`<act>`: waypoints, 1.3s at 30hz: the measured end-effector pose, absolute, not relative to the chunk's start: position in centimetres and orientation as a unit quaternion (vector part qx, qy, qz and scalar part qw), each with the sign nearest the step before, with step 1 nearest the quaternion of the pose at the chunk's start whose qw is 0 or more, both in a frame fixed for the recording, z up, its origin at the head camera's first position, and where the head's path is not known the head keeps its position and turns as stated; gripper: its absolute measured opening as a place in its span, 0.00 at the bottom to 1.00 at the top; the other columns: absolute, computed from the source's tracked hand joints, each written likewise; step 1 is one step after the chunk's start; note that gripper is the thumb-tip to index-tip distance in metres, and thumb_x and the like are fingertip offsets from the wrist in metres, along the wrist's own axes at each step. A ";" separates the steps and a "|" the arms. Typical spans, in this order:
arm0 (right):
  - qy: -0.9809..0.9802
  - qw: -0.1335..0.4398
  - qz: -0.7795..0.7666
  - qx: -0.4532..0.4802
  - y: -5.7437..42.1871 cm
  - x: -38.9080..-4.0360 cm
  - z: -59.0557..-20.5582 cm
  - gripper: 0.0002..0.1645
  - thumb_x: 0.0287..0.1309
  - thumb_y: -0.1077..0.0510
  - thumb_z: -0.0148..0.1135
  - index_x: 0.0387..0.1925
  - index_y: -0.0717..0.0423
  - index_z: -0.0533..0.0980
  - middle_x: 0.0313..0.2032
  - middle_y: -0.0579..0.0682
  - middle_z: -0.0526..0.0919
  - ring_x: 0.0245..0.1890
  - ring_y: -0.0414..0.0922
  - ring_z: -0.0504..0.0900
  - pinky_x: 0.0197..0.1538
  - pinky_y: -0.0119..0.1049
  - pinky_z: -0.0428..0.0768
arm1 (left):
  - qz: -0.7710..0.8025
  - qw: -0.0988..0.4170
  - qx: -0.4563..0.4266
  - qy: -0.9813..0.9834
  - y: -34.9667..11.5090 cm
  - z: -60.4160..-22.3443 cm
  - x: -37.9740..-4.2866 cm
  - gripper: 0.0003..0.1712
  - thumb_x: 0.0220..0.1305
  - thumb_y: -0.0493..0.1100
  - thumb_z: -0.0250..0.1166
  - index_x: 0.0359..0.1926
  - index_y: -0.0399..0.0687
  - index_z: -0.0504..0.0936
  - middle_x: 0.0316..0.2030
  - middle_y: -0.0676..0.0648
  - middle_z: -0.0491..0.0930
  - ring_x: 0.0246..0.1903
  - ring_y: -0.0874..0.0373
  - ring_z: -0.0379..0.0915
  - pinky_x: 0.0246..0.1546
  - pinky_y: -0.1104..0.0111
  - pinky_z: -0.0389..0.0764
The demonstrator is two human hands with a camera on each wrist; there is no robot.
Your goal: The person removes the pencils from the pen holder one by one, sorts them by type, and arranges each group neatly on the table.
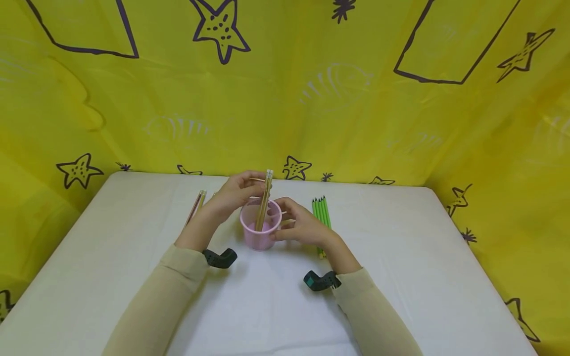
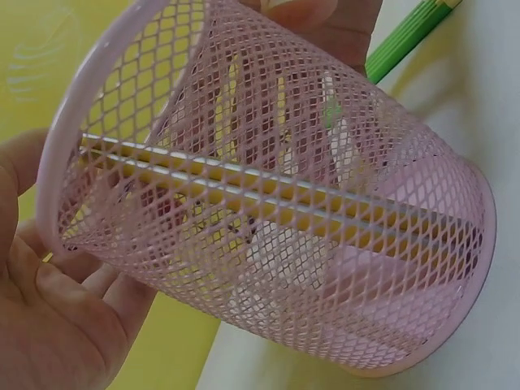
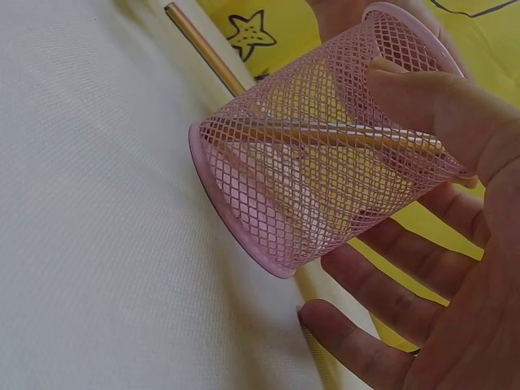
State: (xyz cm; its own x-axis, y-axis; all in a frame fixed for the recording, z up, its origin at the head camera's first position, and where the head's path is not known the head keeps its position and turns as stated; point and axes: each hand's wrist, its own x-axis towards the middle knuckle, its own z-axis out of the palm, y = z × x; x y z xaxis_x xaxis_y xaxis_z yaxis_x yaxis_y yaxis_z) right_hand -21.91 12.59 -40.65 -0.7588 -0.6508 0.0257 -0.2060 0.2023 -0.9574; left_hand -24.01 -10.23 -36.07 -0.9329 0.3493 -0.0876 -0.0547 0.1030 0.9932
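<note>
A pink mesh pencil cup stands upright on the table, with a few gold pencils slanting inside it, eraser ends up. My left hand is at the far-left rim and pinches these pencils near their tops; its fingertips are partly hidden. In the left wrist view the gold pencils show through the mesh down to the base. My right hand holds the cup's right side, and in the right wrist view its thumb lies on the mesh near the rim.
Several green pencils lie side by side on the white table, right of the cup. To the left lie more pencils, partly covered by my left forearm. A yellow patterned curtain hangs behind and around the table.
</note>
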 end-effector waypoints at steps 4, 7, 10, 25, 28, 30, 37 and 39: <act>0.749 0.199 -0.563 -0.288 12.7 -22.0 -40.7 0.43 0.51 0.66 0.73 0.67 0.59 0.63 0.62 0.58 0.73 0.60 0.56 0.75 0.60 0.49 0.79 | 0.652 0.135 0.096 0.740 -10.0 -36.3 -24.0 0.20 0.69 0.40 0.64 0.61 0.45 0.76 0.52 0.40 0.81 0.52 0.49 0.79 0.60 0.56 0.78; 0.746 0.199 -0.566 -0.289 12.7 -21.9 -40.7 0.43 0.51 0.66 0.73 0.67 0.60 0.63 0.62 0.59 0.73 0.60 0.57 0.75 0.61 0.50 0.78 | 0.652 0.119 0.090 0.744 -10.0 -36.4 -23.9 0.20 0.69 0.40 0.64 0.60 0.44 0.77 0.49 0.42 0.80 0.50 0.50 0.79 0.57 0.58 0.81; 0.745 0.197 -0.568 -0.288 12.7 -21.9 -40.7 0.43 0.50 0.66 0.74 0.66 0.60 0.63 0.62 0.59 0.73 0.60 0.58 0.75 0.61 0.50 0.79 | 0.654 0.105 0.087 0.744 -10.1 -36.5 -23.9 0.20 0.69 0.39 0.64 0.59 0.43 0.77 0.49 0.42 0.80 0.49 0.50 0.79 0.54 0.60 0.82; 0.740 0.194 -0.575 -0.289 12.4 -21.8 -40.6 0.43 0.49 0.68 0.74 0.66 0.61 0.64 0.61 0.60 0.73 0.59 0.58 0.76 0.59 0.50 0.80 | 0.689 0.060 0.101 0.716 -11.5 -35.2 -23.2 0.21 0.70 0.37 0.62 0.61 0.34 0.71 0.52 0.37 0.76 0.48 0.49 0.80 0.50 0.61 0.85; 0.742 0.194 -0.574 -0.288 12.5 -21.8 -40.6 0.43 0.49 0.68 0.74 0.65 0.60 0.64 0.61 0.60 0.73 0.59 0.58 0.76 0.59 0.49 0.80 | 0.701 0.057 0.103 0.703 -11.7 -34.9 -23.0 0.20 0.70 0.36 0.61 0.61 0.35 0.72 0.51 0.38 0.77 0.48 0.49 0.80 0.49 0.61 0.85; 0.743 0.192 -0.573 -0.288 12.5 -21.8 -40.7 0.42 0.49 0.68 0.74 0.65 0.59 0.65 0.61 0.60 0.74 0.59 0.58 0.76 0.59 0.49 0.80 | 0.708 0.055 0.104 0.696 -11.8 -34.7 -22.9 0.19 0.71 0.36 0.61 0.60 0.37 0.73 0.51 0.39 0.77 0.48 0.49 0.80 0.49 0.61 0.85; 0.741 0.192 -0.575 -0.290 12.5 -21.9 -40.8 0.41 0.50 0.67 0.74 0.65 0.58 0.65 0.60 0.60 0.74 0.59 0.58 0.76 0.59 0.50 0.80 | 0.715 0.048 0.118 0.687 -12.3 -33.5 -22.3 0.16 0.71 0.37 0.61 0.57 0.41 0.74 0.48 0.45 0.78 0.48 0.51 0.80 0.50 0.61 0.85; 0.741 0.194 -0.575 -0.288 12.4 -21.8 -40.8 0.41 0.50 0.67 0.74 0.65 0.58 0.65 0.60 0.60 0.74 0.59 0.58 0.75 0.60 0.50 0.80 | 0.715 0.048 0.124 0.686 -12.4 -33.2 -22.2 0.16 0.72 0.37 0.61 0.57 0.41 0.74 0.48 0.46 0.78 0.48 0.52 0.80 0.50 0.60 0.85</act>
